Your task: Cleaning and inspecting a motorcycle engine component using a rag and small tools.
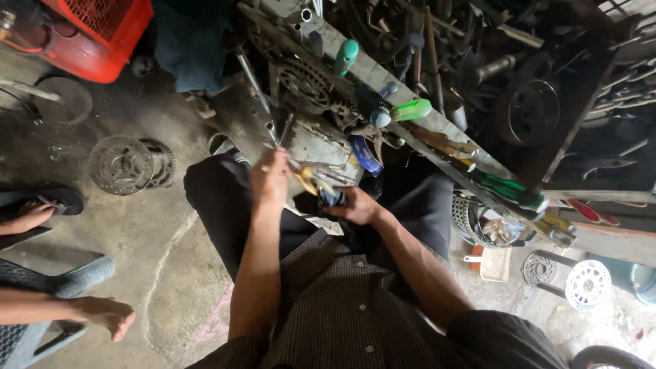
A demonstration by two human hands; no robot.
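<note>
The left hand [271,176] grips yellow-handled pliers [307,180] over the lap, their nose at a small dark part [333,198] clasped in the right hand [357,205]. The work looks mid-way: tool and part are together, and nothing is set down on the tool tray [321,143] yet.

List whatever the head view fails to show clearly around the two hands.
- Small dark part in the right hand: head view, wrapped by the fingers, kind unclear.
- Yellow-handled tool in the left hand: head view, tip blurred, type unclear.
- Wheel: head view, cut off by the bottom edge.
</note>
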